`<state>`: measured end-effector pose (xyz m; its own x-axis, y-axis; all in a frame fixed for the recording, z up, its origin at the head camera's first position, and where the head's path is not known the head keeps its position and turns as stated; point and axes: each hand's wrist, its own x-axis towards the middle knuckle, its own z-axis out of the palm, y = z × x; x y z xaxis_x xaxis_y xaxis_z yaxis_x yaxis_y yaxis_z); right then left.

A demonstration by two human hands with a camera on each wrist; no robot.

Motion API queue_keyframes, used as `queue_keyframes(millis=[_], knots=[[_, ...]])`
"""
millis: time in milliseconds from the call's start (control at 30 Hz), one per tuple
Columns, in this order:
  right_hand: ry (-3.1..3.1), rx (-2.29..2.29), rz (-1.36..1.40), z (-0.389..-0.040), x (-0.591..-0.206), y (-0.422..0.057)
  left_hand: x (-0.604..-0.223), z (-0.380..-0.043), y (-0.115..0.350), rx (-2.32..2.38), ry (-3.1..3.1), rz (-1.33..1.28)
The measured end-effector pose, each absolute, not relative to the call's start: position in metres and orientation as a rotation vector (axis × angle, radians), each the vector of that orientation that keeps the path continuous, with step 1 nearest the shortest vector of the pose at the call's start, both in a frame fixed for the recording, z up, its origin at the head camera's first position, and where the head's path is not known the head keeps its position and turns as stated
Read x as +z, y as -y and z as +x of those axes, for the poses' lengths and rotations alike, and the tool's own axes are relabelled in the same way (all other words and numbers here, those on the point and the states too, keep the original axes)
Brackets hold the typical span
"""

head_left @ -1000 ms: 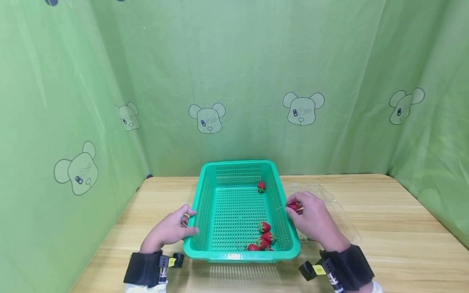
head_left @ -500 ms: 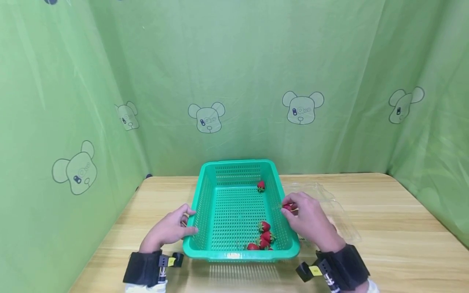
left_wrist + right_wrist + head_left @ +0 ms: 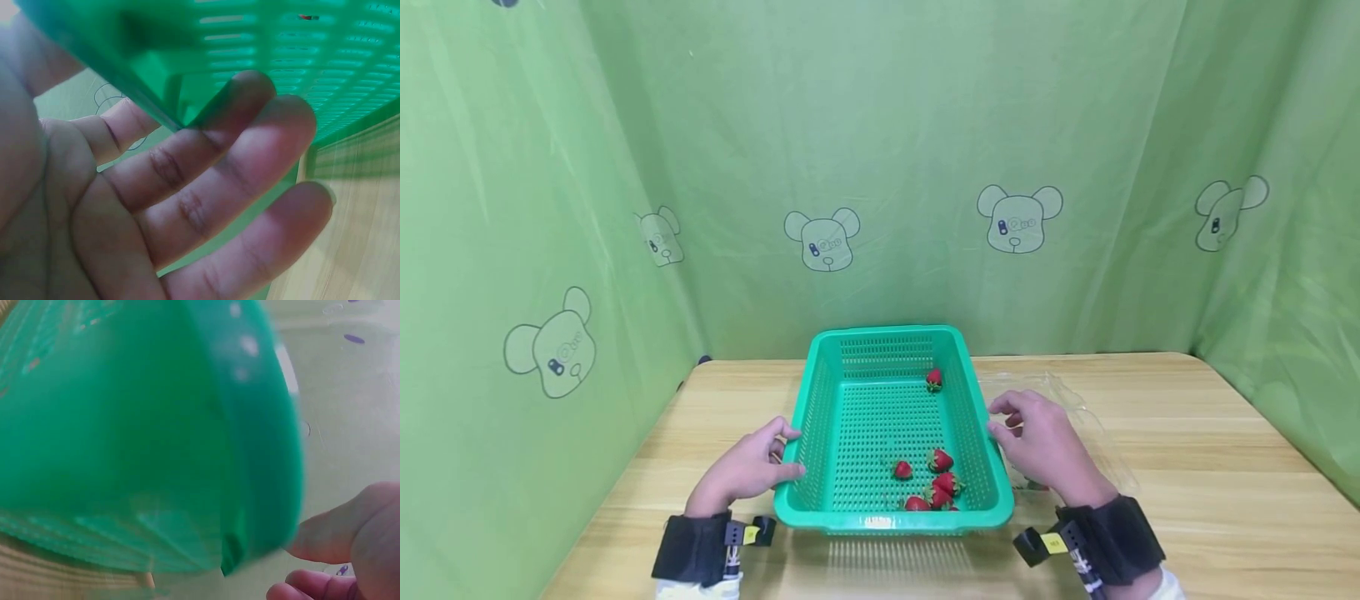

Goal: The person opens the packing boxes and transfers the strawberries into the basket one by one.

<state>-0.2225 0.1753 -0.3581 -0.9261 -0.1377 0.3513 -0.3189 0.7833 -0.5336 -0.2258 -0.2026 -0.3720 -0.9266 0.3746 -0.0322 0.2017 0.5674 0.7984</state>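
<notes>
Left hand (image 3: 745, 475) gripped the green basket's (image 3: 891, 522) left rim, and the left wrist view caught what the head view hid: fingers (image 3: 250, 156) stretched below that rim, outside the wall! Right hand (image 3: 1045, 442), released, hung loosely bent at the right rim, above a clear tray (image 3: 1108, 450) on the worktop (image 3: 1225, 433). Only the head view laid out the strawberries (image 3: 947, 483): one far right, the others toward the basket's near end, mostly right.
</notes>
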Motion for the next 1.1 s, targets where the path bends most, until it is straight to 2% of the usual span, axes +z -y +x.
queue_keyframes(millis=[367,900,1100], knots=[[2.899,0.868,0.342,-0.231,-0.366,-0.198,-0.37,-0.226,0.204,1.294,-2.581,0.499],[3.196,0.855,0.394,-0.24,-0.39,-0.203,-0.371,-0.225,0.204,1.29,-2.592,0.49],[3.237,0.948,0.294,-0.237,-0.401,-0.202,-0.374,-0.226,0.204,1.307,-2.577,0.494]])
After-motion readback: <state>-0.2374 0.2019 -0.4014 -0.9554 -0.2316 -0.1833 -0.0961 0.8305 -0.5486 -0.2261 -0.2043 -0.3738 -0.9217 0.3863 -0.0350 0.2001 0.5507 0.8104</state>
